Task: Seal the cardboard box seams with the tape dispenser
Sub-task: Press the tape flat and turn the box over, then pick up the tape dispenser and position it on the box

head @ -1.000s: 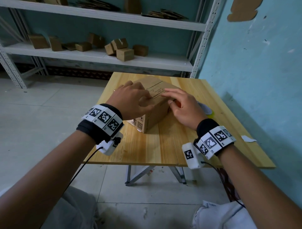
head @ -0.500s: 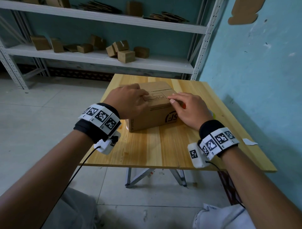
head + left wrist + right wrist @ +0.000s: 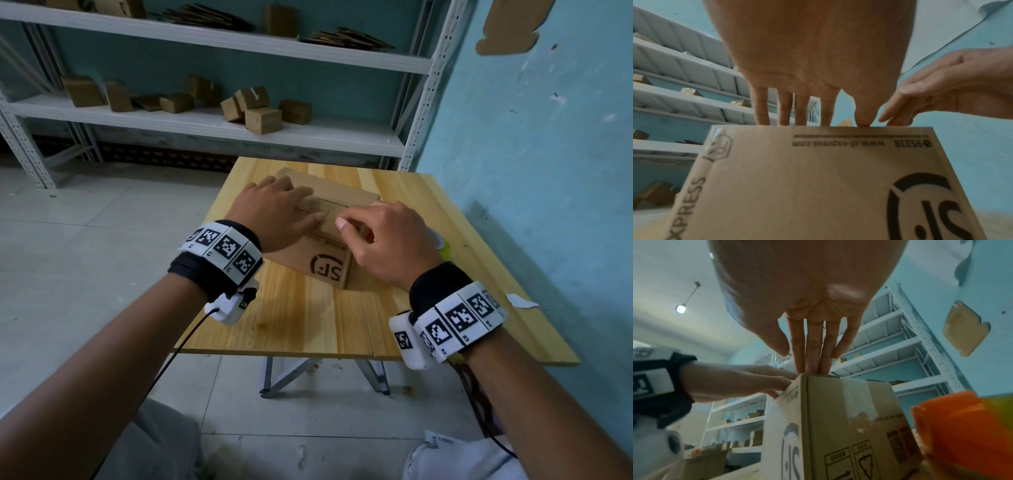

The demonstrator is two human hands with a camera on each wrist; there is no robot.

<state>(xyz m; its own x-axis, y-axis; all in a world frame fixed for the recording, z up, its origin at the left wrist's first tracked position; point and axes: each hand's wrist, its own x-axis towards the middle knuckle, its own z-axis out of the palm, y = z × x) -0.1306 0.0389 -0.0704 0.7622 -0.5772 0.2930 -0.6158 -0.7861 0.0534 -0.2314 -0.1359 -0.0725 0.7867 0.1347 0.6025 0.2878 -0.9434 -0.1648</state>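
Note:
A brown cardboard box (image 3: 322, 267) with a black SF logo stands on the wooden table (image 3: 308, 325). My left hand (image 3: 277, 212) lies flat on its top with straight fingers (image 3: 785, 110) reaching over the near edge. At the box's right near corner, my right hand (image 3: 380, 240) presses three straight fingertips (image 3: 812, 368) on the top edge. A strip of clear tape (image 3: 857, 395) runs down the box's right side. The orange and yellow-green tape dispenser (image 3: 962, 426) sits on the table just right of the box, mostly hidden behind my right hand (image 3: 444, 248) in the head view.
White metal shelving (image 3: 212, 125) with several small cardboard boxes stands behind the table. A blue wall (image 3: 548, 171) runs close along the table's right side. A white paper scrap (image 3: 520, 301) lies at the table's right edge.
The box has turned clockwise on the table under both hands, so its SF face now points towards me. My right hand has shifted to the near right corner.

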